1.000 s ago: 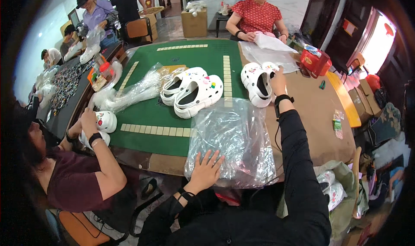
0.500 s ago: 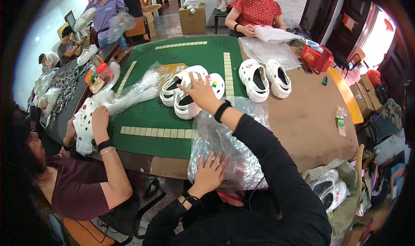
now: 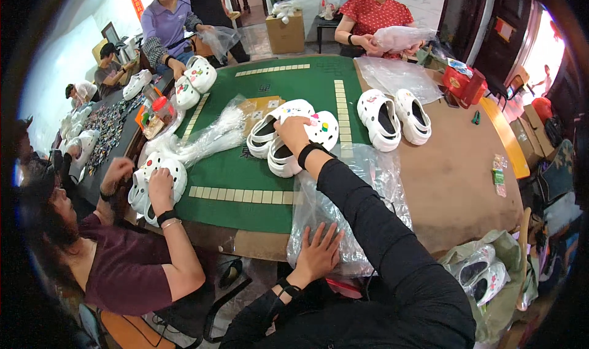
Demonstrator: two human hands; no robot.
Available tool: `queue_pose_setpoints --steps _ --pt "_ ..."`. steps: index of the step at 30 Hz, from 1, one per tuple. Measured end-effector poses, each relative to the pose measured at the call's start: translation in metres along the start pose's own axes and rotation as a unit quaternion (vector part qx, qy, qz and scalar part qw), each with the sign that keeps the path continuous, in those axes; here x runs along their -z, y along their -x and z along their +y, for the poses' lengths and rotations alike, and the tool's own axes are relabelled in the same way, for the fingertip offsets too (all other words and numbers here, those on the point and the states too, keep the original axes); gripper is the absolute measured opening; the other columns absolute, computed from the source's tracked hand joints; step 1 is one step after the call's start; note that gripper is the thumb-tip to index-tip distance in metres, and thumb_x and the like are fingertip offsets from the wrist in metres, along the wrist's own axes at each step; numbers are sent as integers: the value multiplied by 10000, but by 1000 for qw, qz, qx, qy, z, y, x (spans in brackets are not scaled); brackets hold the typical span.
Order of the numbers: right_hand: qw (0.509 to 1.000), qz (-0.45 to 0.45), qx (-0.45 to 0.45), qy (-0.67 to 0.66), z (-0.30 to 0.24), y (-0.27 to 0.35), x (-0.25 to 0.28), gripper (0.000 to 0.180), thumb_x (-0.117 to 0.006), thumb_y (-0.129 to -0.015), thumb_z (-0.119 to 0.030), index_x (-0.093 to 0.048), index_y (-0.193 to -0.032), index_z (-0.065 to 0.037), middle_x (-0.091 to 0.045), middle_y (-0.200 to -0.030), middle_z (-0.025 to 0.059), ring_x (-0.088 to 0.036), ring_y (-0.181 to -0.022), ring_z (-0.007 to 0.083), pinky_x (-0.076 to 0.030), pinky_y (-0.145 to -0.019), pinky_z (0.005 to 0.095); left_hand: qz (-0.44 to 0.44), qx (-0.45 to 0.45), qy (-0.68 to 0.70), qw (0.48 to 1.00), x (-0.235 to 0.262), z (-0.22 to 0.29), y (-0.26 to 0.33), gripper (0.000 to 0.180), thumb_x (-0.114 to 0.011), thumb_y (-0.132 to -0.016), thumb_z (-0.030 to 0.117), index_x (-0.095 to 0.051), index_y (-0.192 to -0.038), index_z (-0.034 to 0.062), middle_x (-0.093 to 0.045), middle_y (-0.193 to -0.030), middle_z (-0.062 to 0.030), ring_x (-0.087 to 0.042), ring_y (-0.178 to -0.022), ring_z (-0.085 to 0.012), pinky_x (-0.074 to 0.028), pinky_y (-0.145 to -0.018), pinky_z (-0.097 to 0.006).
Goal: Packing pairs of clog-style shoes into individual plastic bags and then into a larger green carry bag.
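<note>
Fingers of the right hand [image 3: 294,134] curl over the white, rubbery-looking clogs with colourful charms [image 3: 325,128] on the flat green mat [image 3: 245,217]; can't tell how tight. Left hand [image 3: 319,257] is spread wide on the big clear plastic bag [image 3: 377,171]. I'd grip both clogs together and press the bag flat so it doesn't skid. Bag's right at the near edge of the brown counter [image 3: 454,189], so careful. Roomiest bit looks right of the plainer-looking white clogs [image 3: 383,134].

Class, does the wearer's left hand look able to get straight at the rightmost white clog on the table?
Probably not directly: the left hand lies spread on the clear plastic bag, and the black right sleeve crosses between it and that clog.
</note>
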State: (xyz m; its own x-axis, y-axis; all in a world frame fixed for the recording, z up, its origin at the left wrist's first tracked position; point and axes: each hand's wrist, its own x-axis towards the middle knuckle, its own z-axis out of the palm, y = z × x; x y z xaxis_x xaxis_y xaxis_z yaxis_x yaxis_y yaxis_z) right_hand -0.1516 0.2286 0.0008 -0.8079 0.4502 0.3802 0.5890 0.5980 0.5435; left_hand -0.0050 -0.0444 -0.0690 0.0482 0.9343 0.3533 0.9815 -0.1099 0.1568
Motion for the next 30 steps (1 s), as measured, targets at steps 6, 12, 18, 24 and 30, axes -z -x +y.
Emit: queue_pose_setpoints --steps 6,12,18,24,30 --pt "962 139 8 -236 31 14 -10 25 -572 -743 -126 -585 -740 -105 -589 -576 110 -642 -564 285 -499 -449 412 -10 -4 5 1000 5 2 -3 534 -551 -827 287 -454 -1338 165 -406 -1393 -81 -369 -1276 -297 -234 -1029 -584" --pt "946 189 14 -262 98 71 46 95 -577 -767 -132 -545 -854 -115 -594 -757 89 -636 -733 250 -505 -552 345 4 3 -7 1000 4 -4 5 543 -539 -835 299 -434 -1352 172 -412 -1391 -86 -371 -1267 -302 -242 -1031 -567" --pt "921 310 145 -187 166 153 97 121 -572 -757 -139 -527 -857 -89 -584 -1014 145 -588 -971 286 -489 -849 374 16 -7 -4 1000 5 0 1 484 -519 -842 262 -481 -1310 145 -448 -1356 -95 -414 -1221 -320 -265 -1010 -569" --pt "930 207 260 -158 188 246 92 120 -577 -733 -157 -487 -780 -92 -584 -992 156 -588 -963 298 -504 -838 380 -10 11 2 1000 -4 0 2 502 -520 -844 288 -461 -1329 175 -425 -1382 -93 -359 -1292 -320 -222 -1044 -580" --pt "941 164 257 -144 188 295 80 144 -571 -736 -141 -528 -847 -61 -587 -1003 164 -573 -996 303 -463 -888 401 16 2 8 1000 -4 2 2 506 -534 -833 265 -467 -1325 164 -433 -1374 -80 -378 -1269 -301 -226 -1046 -565"
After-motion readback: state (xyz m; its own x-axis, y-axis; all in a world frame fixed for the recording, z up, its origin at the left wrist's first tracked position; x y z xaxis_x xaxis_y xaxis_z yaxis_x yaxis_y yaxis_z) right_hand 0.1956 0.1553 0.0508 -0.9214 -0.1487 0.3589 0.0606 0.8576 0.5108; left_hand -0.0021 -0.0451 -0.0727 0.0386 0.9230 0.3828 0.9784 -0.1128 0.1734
